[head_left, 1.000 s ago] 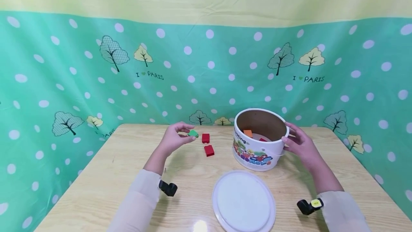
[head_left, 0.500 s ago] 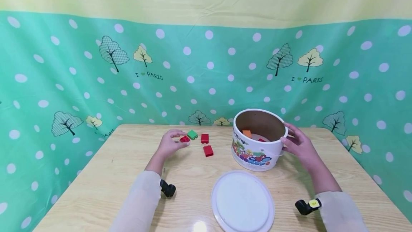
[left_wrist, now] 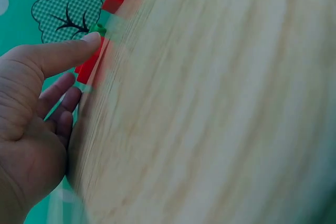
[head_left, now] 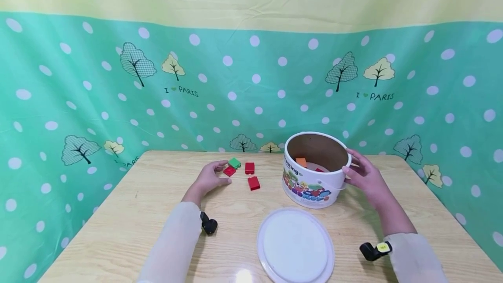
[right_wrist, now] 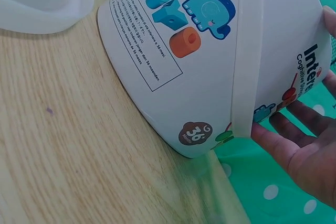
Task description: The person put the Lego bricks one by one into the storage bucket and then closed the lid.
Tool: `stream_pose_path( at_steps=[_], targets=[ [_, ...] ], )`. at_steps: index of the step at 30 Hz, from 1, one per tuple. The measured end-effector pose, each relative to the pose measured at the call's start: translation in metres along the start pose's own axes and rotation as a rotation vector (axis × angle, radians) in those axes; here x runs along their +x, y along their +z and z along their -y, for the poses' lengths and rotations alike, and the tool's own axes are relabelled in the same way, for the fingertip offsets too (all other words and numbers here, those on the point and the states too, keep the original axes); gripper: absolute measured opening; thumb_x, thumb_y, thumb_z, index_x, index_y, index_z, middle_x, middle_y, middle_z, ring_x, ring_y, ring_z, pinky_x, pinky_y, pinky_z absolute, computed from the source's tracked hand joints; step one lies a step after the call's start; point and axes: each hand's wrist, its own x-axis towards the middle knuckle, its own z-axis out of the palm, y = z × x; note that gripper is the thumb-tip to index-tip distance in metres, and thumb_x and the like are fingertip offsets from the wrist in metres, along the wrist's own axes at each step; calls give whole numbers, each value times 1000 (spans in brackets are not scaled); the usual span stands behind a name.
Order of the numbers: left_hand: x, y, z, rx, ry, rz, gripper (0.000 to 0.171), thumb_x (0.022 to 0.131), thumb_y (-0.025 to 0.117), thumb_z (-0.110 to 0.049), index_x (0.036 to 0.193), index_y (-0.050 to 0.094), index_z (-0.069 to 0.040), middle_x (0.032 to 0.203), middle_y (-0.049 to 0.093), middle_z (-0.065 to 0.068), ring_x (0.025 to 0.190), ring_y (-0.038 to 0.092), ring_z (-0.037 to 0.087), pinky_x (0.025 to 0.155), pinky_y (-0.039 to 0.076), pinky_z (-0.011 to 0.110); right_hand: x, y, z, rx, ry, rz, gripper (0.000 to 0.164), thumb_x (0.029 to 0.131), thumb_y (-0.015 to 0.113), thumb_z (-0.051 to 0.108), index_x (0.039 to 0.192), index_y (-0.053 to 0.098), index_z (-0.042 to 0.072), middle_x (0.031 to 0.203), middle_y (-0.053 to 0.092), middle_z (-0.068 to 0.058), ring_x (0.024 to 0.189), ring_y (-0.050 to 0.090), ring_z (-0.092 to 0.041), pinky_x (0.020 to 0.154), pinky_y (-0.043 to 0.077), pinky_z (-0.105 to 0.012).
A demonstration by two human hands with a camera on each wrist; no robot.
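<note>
My left hand (head_left: 208, 178) rests low at the table's far side, thumb and fingers spread beside a red toy brick (head_left: 229, 170). A green brick (head_left: 234, 163) lies right behind that one. In the left wrist view the thumb (left_wrist: 79, 53) overlaps the red brick (left_wrist: 90, 69), and the other fingers are loosely bent. My right hand (head_left: 365, 176) holds the side of a white printed bucket (head_left: 310, 189) at its rim; its fingers (right_wrist: 286, 142) lie on the outer wall near the handle (right_wrist: 247, 66). Inside the bucket are an orange block (head_left: 301, 162) and a red one (head_left: 319, 170).
Two more red bricks, one farther back (head_left: 249, 168) and one nearer (head_left: 253, 183), lie between my left hand and the bucket. A round white lid (head_left: 295, 246) lies in front of the bucket. A green dotted cloth (head_left: 212, 77) hangs behind the wooden table (head_left: 129, 213).
My left hand has drawn back from the green brick and lowered. The red brick, hidden at first, now lies by its fingertips, close to the green one. My right hand stays on the bucket.
</note>
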Motion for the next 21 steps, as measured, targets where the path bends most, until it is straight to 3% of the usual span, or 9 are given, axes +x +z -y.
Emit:
stream_pose_path(
  at_steps=[9,17,21],
  targets=[
    [-1,7,-6,19,13,-3,49,80,82,-14,125,64,-8,114,65,5,104,56,22,94,48,39,-2,1,2,-23,-9,-12,67,100,57,28,156,23,18,149,30,-28,120,47,-22,85,55,-38],
    [-3,8,-5,57,28,15,40,82,77,-6,121,68,-11,106,65,3,94,55,20,85,49,36,0,2,1,-27,-18,-16,67,99,58,29,156,23,19,149,31,-27,125,44,-35,85,55,-37],
    [-6,8,-3,66,28,42,39,83,77,-8,121,70,-12,112,66,2,100,57,19,91,49,37,0,2,0,-30,-14,-18,67,99,58,28,156,23,19,149,31,-27,124,45,-32,84,55,-37]
  ],
)
